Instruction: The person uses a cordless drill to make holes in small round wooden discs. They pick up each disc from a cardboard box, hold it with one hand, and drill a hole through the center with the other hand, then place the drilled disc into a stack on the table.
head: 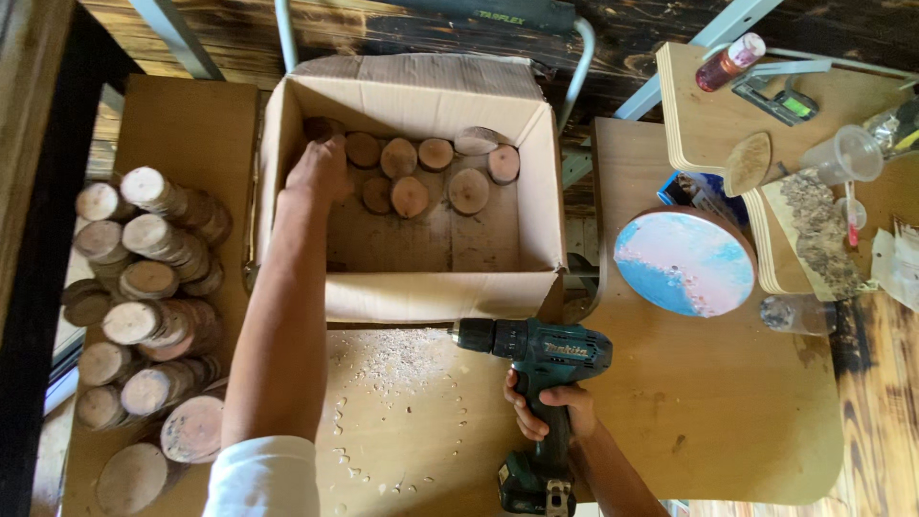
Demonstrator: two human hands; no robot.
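At the far left of the frame I see stacks of wood slices [144,316] lying in leaning rows on a side board, many more than anywhere else in view. By my reading these are the ones not yet handled, so most of the work is left.

Moving right, my left hand [318,168] reaches into the upper left corner of the open cardboard box [431,295]. Its fingers are curled down together over a wood slice [324,127] at the back wall of the box; I cannot tell whether they grip it or only rest on it. Beside it, about eight more round slices [410,195] lie flat in a loose cluster along the back of the box floor, while the front half shows bare cardboard.

Below the box, pale wood chips [383,369] are scattered over the table [728,412], which suggests drilling goes on here.

At lower centre my right hand [550,407] is clamped around the grip of a teal cordless drill [536,349], its chuck pointing left and touching nothing.

On the right sit a round blue-and-pink painted disc [684,263] and small craft items, apart from both hands.
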